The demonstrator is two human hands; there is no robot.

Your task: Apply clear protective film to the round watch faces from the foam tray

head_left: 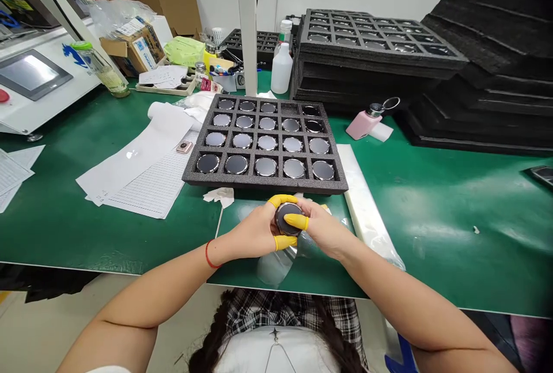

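Note:
Between my two hands is a round dark disc with a shiny metal rim point(283, 211), its flat face turned up towards me. My left hand point(259, 229) grips it by the edge, with yellow finger cots on its thumb and a finger. My right hand point(322, 226) holds it from the other side, a yellow-cotted thumb lying across the face. Just beyond my hands sits a black foam tray point(265, 184) with rows of similar discs in its square pockets; one pocket in the back row looks unfilled. Clear plastic film point(276, 266) lies under my hands at the table edge.
Lined papers point(147, 188) and a white sheet lie left of the tray. A stack of plastic sleeves point(367, 206) is at its right, with a pink pump bottle point(363, 125) beyond. Tall black foam stacks point(488, 73) stand at back right. A touchscreen machine point(34, 73) occupies the left.

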